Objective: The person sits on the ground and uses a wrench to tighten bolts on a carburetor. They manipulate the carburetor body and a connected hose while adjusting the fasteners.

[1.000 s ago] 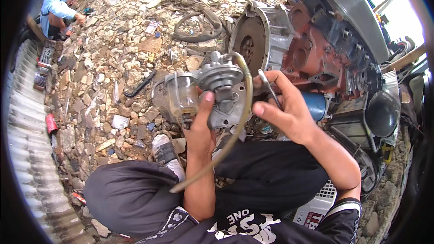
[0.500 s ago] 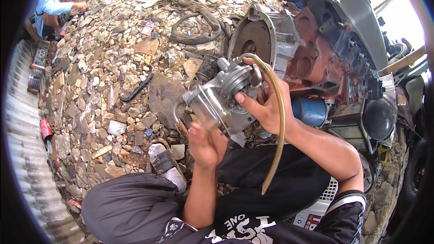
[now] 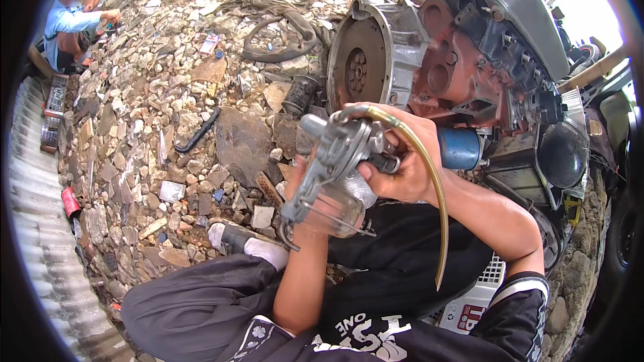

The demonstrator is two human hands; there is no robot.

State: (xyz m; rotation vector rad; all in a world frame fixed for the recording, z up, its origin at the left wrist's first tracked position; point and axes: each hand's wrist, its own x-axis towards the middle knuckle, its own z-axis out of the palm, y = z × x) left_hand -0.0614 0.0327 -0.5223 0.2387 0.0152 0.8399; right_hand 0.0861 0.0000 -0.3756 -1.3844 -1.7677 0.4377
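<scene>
My right hand (image 3: 406,161) is closed around a grey metal fuel pump (image 3: 332,154) with a clear bowl (image 3: 339,211) on its underside. A wire bail (image 3: 335,220) runs past the bowl. From the pump's top a yellowish flexible hose (image 3: 435,188) curves over my right hand and hangs down past the wrist. My left hand (image 3: 295,173) is behind the pump, largely covered by it. Whether its fingers touch the pump cannot be made out. The pump is tilted and slightly smeared by motion.
A reddish engine block (image 3: 446,70) with a round flywheel (image 3: 359,67) stands at the right. Near it sit a blue oil filter (image 3: 461,147) and a black cylinder (image 3: 300,96). A black bent hose (image 3: 199,132) lies on stony ground. Another person (image 3: 70,23) crouches far left.
My right hand has turned the pump so its bowl hangs lower and to the right. My left hand has gone up behind it. The whole view has shifted slightly.
</scene>
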